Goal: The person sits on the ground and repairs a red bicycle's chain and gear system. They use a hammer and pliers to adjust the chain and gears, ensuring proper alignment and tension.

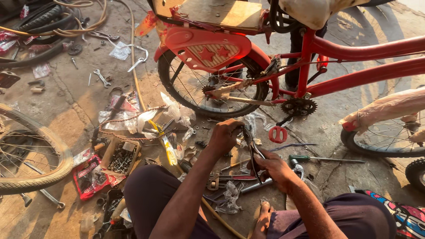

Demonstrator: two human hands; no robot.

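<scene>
Knees in dark trousers [146, 194] frame the bottom of the view, and a bare foot [262, 219] rests on the concrete between them. Just above, both forearms reach forward over a litter of tools. Between the hands runs a pair of dark pliers [253, 148], standing roughly upright and tilted slightly. Its upper end sits against the fingers of the left hand [225, 136], which curl closed around it from the left side. Its lower handles pass into the right hand [274, 167], whose fingers are clenched around them, with the thumb on top. What the pliers' tip grips cannot be told; it is hidden by the left fingers.

Beyond the hands stands a red bicycle [310, 66], its rear wheel [212, 86] and chainring [299, 106] facing the person, with a red pedal [278, 134] lying on the ground just beside the pliers. A green-handled screwdriver [318, 158] lies to the right of the right hand. To the left, a small cardboard box of bolts [120, 157] sits near crumpled plastic wrap [175, 113], and a loose tyre [31, 155] lies at the far left.
</scene>
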